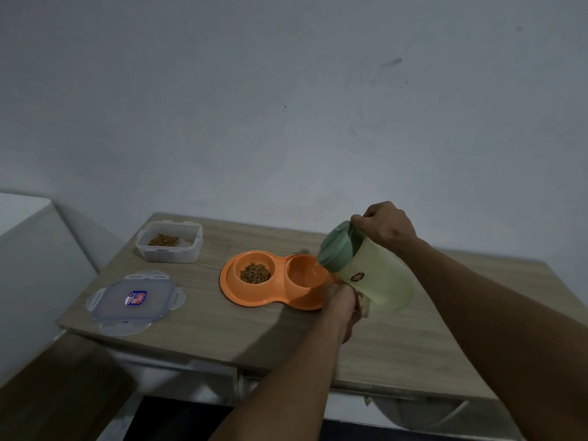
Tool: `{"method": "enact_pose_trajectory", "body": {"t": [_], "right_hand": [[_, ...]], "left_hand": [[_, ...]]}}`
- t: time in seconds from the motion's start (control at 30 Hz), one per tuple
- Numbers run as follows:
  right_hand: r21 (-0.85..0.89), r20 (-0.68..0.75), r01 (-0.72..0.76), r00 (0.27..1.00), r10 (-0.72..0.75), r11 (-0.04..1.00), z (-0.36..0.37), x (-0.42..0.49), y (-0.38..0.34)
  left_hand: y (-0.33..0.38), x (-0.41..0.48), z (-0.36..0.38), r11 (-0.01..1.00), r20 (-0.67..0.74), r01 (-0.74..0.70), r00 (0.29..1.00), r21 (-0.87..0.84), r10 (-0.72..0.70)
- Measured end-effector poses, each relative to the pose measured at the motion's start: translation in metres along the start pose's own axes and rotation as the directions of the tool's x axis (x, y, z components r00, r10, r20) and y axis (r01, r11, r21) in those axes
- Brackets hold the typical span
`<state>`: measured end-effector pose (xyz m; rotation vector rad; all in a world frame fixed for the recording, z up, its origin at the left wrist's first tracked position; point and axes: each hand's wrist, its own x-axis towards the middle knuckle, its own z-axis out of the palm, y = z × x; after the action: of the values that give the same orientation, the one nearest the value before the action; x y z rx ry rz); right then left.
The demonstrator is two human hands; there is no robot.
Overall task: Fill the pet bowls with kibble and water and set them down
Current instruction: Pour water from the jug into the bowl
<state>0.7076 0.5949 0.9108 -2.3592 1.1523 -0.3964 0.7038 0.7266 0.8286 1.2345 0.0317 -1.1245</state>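
Note:
An orange double pet bowl lies on the wooden table. Its left cup holds brown kibble; its right cup sits under the spout of a pale green jug with a darker green lid. The jug is tilted left over that cup. My right hand grips the jug at its top, by the lid. My left hand holds the jug low down, at the bowl's right edge; its fingers are partly hidden.
A clear plastic container with a little kibble stands at the table's back left. Its lid lies flat near the front left corner. A wall rises directly behind the table. A white surface is at the far left.

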Motion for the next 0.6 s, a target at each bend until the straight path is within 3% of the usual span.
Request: {"method": "enact_pose_trajectory", "body": {"t": [0.6], "right_hand": [[-0.063, 0.01, 0.021, 1.0, -0.021, 0.998, -0.0007, 0.0082, -0.0025]], "left_hand": [[0.0082, -0.005, 0.0047, 0.997, -0.01, 0.059, 0.998, -0.044, -0.06]]}}
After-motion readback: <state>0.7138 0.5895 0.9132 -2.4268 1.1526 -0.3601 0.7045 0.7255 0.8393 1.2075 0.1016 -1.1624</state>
